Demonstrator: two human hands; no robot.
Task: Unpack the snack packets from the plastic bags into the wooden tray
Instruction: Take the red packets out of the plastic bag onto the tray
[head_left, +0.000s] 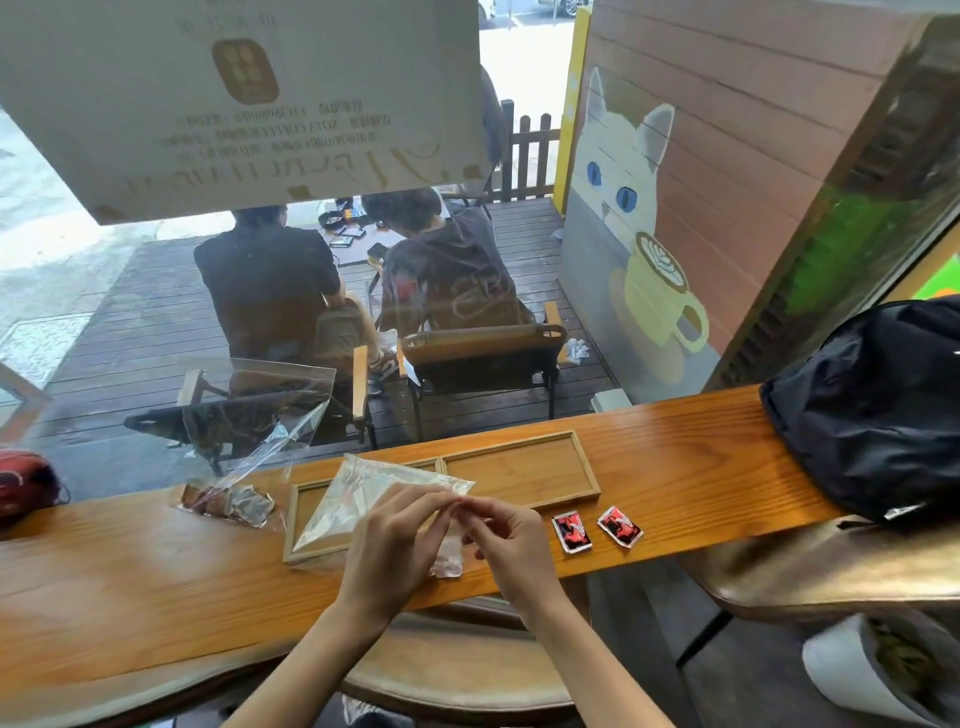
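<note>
Both hands meet over the counter (675, 457), fingertips together: the left hand (395, 545) and right hand (511, 540) each pinch the near edge of a clear bag (363, 499), which lies across the left compartment of the tray (587, 475). What the bag holds is unclear. The tray's right compartment shows bare wood. Two red packets (571, 531) lie on the counter just right of the hands. A second bag (228, 501), with brownish packets inside, sits left of the tray.
</note>
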